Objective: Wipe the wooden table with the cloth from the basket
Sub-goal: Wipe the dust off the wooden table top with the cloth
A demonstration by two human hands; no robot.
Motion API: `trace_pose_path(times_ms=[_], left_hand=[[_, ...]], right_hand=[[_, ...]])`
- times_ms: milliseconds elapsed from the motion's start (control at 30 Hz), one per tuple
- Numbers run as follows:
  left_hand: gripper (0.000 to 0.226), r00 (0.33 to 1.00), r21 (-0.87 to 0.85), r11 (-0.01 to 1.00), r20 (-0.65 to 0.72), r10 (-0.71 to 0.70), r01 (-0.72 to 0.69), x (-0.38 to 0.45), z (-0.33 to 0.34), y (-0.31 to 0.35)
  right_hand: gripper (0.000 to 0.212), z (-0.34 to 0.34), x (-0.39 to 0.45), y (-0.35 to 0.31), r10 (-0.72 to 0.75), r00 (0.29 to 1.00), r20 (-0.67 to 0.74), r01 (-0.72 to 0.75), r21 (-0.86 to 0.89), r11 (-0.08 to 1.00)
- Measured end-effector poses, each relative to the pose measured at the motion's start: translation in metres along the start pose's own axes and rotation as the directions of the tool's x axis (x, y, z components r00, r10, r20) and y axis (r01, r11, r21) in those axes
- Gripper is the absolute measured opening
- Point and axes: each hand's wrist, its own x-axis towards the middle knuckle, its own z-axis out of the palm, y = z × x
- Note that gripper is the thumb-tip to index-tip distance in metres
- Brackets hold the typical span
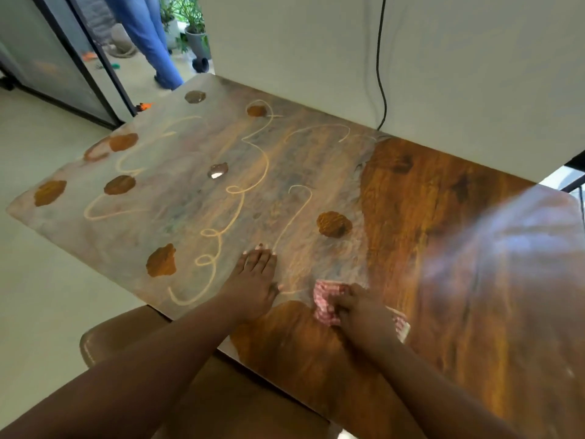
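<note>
The wooden table fills the view. Its left and middle part is dull grey with pale squiggly lines and several brown blotches; the right part and the near edge show bare glossy wood. My right hand grips a bunched red-and-white checked cloth and presses it on the table near the front edge. My left hand lies flat on the greyed surface just left of the cloth, fingers straight. No basket is in view.
A brown leather chair seat sits below the table's near edge. A white wall with a hanging black cable stands behind the table. A person's blue trouser legs and potted plants are at the far left.
</note>
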Motion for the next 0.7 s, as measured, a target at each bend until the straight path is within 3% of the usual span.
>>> trace_pose_path(times_ms=[67, 200, 267, 367, 467, 567, 633, 700], left_hand=[[0.066, 0.999, -0.018, 1.0, -0.021, -0.025, 0.024, 0.009, -0.002, 0.012], [0.064, 0.992, -0.051, 0.997, -0.106, -0.068, 0.063, 0.029, -0.007, 0.024], [0.065, 0.986, -0.06, 0.995, -0.143, -0.091, 0.083, 0.037, -0.007, 0.025], [0.067, 0.982, -0.066, 0.992, -0.152, -0.115, 0.106, 0.048, -0.004, 0.025], [0.071, 0.988, -0.006, 0.997, -0.129, -0.082, 0.082, 0.066, -0.007, 0.022], [0.072, 0.978, -0.007, 0.993, -0.176, -0.115, 0.115, 0.089, -0.019, 0.018], [0.071, 0.97, -0.028, 0.99, -0.194, -0.144, 0.141, 0.104, -0.025, 0.016], [0.071, 0.962, -0.009, 0.988, -0.227, -0.153, 0.155, 0.116, -0.026, 0.018]], right_hand=[[0.035, 0.007, 0.02, -0.013, 0.03, 1.0, -0.006, -0.031, -0.027, 0.999], [0.035, 0.025, -0.017, -0.028, -0.285, 0.949, 0.136, 0.284, 0.028, 0.958], [0.027, 0.015, -0.036, -0.008, -0.39, 0.915, 0.103, 0.385, 0.064, 0.921], [0.022, -0.01, -0.019, 0.038, -0.328, 0.944, 0.038, 0.327, 0.036, 0.944], [0.033, -0.024, 0.035, 0.059, -0.077, 0.997, 0.032, 0.077, -0.007, 0.997], [0.037, -0.022, 0.085, 0.042, 0.07, 0.997, -0.015, -0.07, -0.019, 0.997], [0.04, -0.013, 0.088, 0.026, -0.014, 0.999, 0.033, 0.018, -0.097, 0.995], [0.039, -0.003, 0.063, 0.018, -0.187, 0.972, 0.144, 0.196, -0.051, 0.979]])
